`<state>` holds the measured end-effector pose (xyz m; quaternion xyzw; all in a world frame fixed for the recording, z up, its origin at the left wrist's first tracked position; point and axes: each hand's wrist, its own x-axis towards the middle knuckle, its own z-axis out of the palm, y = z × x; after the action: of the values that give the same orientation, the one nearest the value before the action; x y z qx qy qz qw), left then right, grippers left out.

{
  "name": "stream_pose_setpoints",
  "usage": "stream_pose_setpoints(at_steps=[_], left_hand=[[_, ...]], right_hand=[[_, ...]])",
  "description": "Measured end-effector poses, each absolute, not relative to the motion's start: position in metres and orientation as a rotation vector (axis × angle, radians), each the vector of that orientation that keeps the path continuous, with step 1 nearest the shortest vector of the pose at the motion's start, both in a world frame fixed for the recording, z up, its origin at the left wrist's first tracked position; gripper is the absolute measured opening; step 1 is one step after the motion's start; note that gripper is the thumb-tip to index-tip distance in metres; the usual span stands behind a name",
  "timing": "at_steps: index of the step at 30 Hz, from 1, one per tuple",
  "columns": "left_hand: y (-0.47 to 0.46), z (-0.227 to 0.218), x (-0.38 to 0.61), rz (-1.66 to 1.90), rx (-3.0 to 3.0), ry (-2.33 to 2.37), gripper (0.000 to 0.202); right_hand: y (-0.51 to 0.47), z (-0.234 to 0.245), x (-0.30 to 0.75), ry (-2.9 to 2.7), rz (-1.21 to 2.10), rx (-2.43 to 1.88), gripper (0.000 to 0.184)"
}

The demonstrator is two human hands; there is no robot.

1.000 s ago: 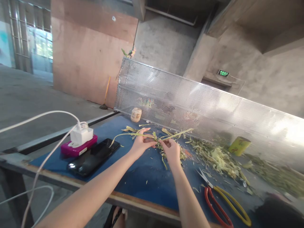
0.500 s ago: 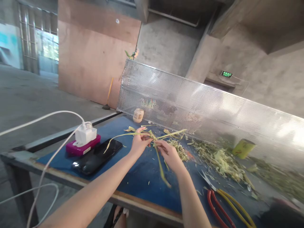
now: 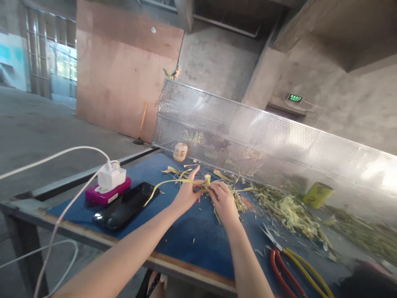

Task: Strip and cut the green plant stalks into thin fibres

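My left hand (image 3: 186,194) and my right hand (image 3: 223,199) meet above the blue table top, fingers closed around crossed yellow-green leaf strips (image 3: 169,181). One long strip trails left from my left hand and droops near the black phone-like object (image 3: 136,203). Between the fingertips a short piece of strip stands up, folded over. A strip end pokes out to the right behind my right hand. The fingers partly hide the crossing point. Beyond and beside my right hand lies a heap of small plant shreds (image 3: 238,202).
Scissors (image 3: 276,244) with red and yellow handles lie at the right. Leaf scraps (image 3: 291,211) and a yellow-green can (image 3: 316,194) sit by the perforated metal screen (image 3: 232,132). A white charger (image 3: 111,177) rests on a magenta box (image 3: 107,193) at left. A tan round object (image 3: 180,152) stands behind.
The strip that hung down in front of my right hand is no longer there; a folded piece now stands up between my fingers. My hands have shifted slightly right.
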<state>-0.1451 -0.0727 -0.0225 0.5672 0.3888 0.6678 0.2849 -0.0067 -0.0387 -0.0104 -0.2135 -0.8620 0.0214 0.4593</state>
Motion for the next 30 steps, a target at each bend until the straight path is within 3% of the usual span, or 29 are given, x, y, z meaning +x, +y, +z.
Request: stream_pose_setpoints(at_steps=[7, 11, 13, 20, 24, 27, 30], left_hand=[[-0.075, -0.026, -0.144, 1.647, 1.655, 1.114, 0.07], [-0.082, -0.022, -0.144, 1.677, 1.755, 1.132, 0.025], [-0.084, -0.02, -0.144, 1.658, 1.798, 1.164, 0.017], [-0.083, -0.019, -0.144, 1.693, 1.685, 1.163, 0.029], [-0.08, -0.018, -0.143, 1.669, 1.493, 1.063, 0.068], [-0.076, -0.017, -0.142, 1.697, 1.387, 1.018, 0.072], [-0.074, -0.018, -0.142, 1.709, 1.293, 0.963, 0.073]], right_hand=[[-0.034, -0.007, -0.001, -2.073, 0.101, -0.761, 0.021], [-0.03, -0.007, -0.001, -2.033, 0.229, -0.755, 0.025], [-0.028, -0.008, -0.002, -2.014, 0.298, -0.727, 0.025], [-0.033, -0.006, -0.007, -1.901, 0.502, -0.692, 0.023], [-0.035, -0.003, -0.008, -1.685, 0.976, -0.729, 0.035], [-0.035, -0.001, -0.007, -1.433, 1.317, -0.613, 0.048], [-0.034, 0.0, -0.006, -1.212, 1.491, -0.519, 0.042]])
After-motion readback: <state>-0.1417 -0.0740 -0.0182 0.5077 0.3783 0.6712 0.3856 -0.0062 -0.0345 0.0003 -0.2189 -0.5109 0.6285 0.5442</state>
